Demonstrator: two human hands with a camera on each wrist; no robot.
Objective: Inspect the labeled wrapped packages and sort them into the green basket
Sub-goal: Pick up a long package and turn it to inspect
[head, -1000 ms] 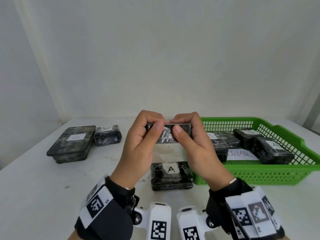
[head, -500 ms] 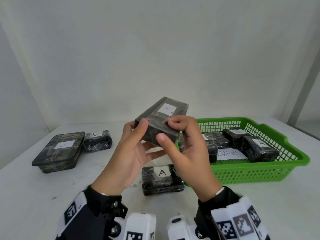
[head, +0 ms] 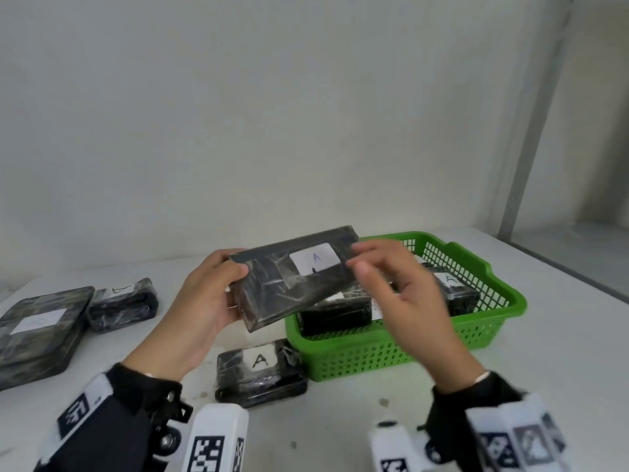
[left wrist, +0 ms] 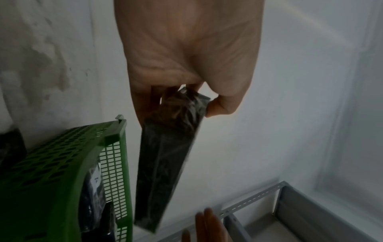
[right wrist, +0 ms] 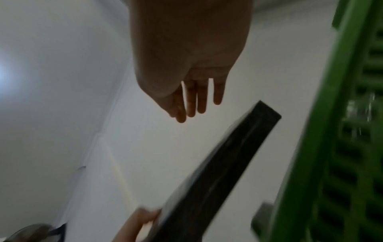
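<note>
**Package "A" under inspection**

A wrapped package (head: 292, 281) labelled "A" was gripped at one end by the left hand (head: 200, 301), above the green basket (head: 391, 349) edge. The right hand (head: 401, 287) was spread, holding nothing. Placement in the basket seemingly remained.

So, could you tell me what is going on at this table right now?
A person is sorting black wrapped packages by their labels. The left hand grips one package in the air beside the green basket, its white "A" label facing up. The right hand is open next to it, fingers straight and off the package. Several packages already lie in the basket. Another "A" package sits on the table in front of it, two more at the left.
</note>
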